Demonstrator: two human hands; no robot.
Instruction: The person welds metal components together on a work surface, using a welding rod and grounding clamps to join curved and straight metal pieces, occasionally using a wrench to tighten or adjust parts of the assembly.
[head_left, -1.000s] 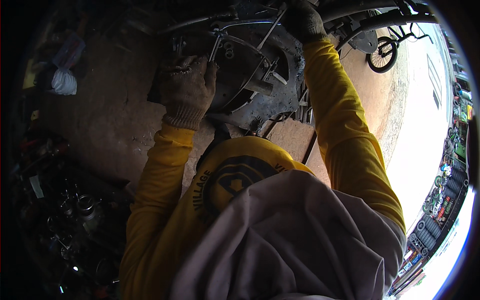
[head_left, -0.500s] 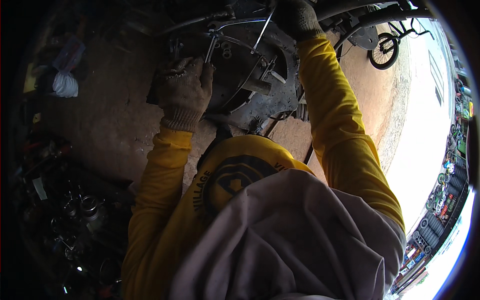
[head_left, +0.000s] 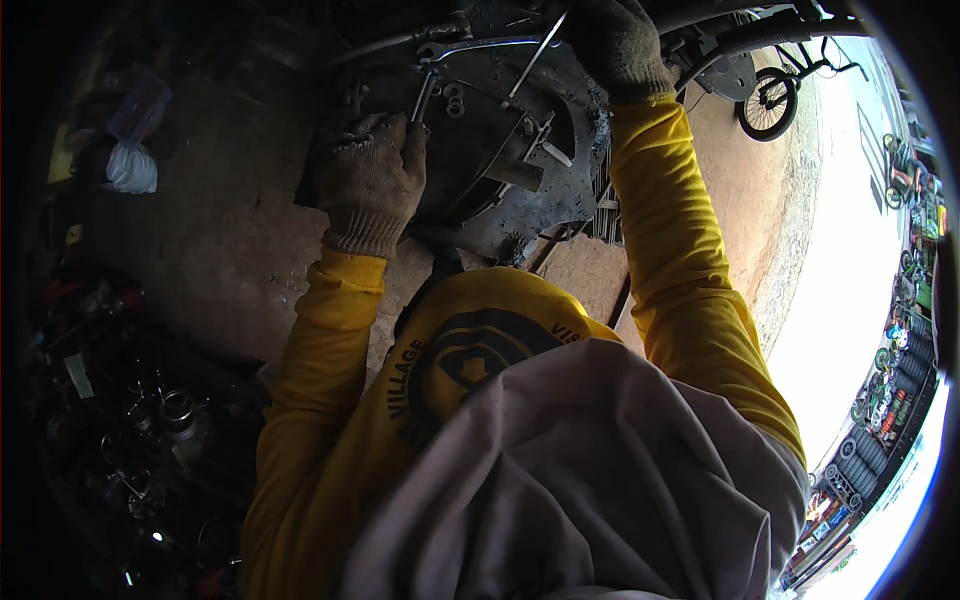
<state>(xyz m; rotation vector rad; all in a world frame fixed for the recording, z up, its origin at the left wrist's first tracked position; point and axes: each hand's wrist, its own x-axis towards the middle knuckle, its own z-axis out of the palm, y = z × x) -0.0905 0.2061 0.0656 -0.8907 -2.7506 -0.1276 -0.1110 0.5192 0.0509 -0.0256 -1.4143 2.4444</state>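
My left hand (head_left: 368,180), in a dirty knit glove, is closed beside a dark, greasy metal part (head_left: 575,180). A slim metal shaft (head_left: 424,97) runs up from its thumb, seemingly held in the hand, toward the ring end of a long wrench (head_left: 490,44). At the top, my right hand (head_left: 622,50), also gloved, is curled near the other end of that wrench; its fingertips are lost in shadow, and what they hold is hidden. A thin bright rod (head_left: 534,62) slants down from near the right hand. Several washers or nuts (head_left: 454,100) lie on the dark part.
A short tube (head_left: 515,174) and a thin cable lie across the dark part. Dark hoses (head_left: 750,38) run along the upper right, with a small bicycle (head_left: 769,103) beyond. Metal parts (head_left: 180,412) clutter the lower left; a white plastic bag (head_left: 131,170) is farther up.
My right hand has shifted slightly right and nearer to me, with its forearm. The wrench and slanted rod look slightly shifted. My left hand stays almost in place.
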